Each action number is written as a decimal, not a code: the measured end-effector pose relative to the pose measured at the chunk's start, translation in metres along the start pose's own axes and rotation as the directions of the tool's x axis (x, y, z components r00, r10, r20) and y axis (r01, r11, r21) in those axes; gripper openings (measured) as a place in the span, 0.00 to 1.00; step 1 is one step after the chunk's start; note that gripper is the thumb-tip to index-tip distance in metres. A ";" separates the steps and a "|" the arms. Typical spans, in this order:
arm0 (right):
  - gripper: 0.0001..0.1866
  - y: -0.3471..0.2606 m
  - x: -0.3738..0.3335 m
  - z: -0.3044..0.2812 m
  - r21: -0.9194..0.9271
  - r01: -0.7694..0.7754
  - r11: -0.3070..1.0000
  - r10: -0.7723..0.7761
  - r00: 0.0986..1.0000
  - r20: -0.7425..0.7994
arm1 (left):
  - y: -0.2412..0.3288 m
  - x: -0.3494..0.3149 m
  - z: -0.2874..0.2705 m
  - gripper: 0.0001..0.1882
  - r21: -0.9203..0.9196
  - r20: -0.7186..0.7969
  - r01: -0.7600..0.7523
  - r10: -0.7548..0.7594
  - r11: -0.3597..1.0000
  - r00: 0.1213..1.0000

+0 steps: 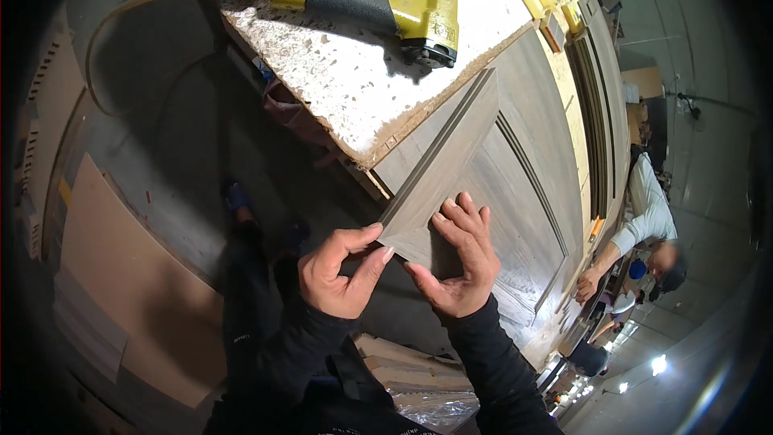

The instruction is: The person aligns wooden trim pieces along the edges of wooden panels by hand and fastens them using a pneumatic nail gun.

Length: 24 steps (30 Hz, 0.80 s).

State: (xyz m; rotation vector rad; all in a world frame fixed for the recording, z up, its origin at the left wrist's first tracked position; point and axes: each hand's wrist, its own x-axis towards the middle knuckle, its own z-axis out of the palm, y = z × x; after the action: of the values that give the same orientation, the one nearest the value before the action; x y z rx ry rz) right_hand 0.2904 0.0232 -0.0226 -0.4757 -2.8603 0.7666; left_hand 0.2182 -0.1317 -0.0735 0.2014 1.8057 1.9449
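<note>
Hidden parts: the right hand (463,262) covers part of the grey-brown wood-grain frame with a mitred corner (451,141), so the inner edge beneath its palm cannot be seen; the underside of the near corner is also out of sight.
Cut off: the yellow-and-black air nail gun (350,6) runs past the upper border at its top; both black sleeves leave through the lower border.
Hard to make out: whether the frame sits flat on the large grey-brown board (541,72) below it.
Left hand pose: the left hand (338,270) comes up from below, index finger and thumb clamped about the frame's near corner.
Right hand pose: wrist low, fingers pointing up and away over the frame's face; thumb apart from the fingers, its tip by the near edge.
Frame direction: the visible long side slants from the near corner, at the left fingertips, up and rightward to a far corner.
Frame place: beside the white, paint-spattered table (354,105), where the nail gun lies, nose toward the frame.
</note>
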 end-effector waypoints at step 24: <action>0.28 0.002 -0.003 0.002 -0.022 0.018 1.000 -0.018 1.000 -0.001 | -0.004 -0.009 0.009 0.11 0.136 -0.127 -0.136 0.153 0.981 0.980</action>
State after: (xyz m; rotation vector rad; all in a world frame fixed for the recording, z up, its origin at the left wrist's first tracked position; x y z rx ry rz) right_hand 0.2929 0.0227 -0.0257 -0.4530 -2.8711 0.7319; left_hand 0.2310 -0.1274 -0.0747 0.2528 2.0589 1.9866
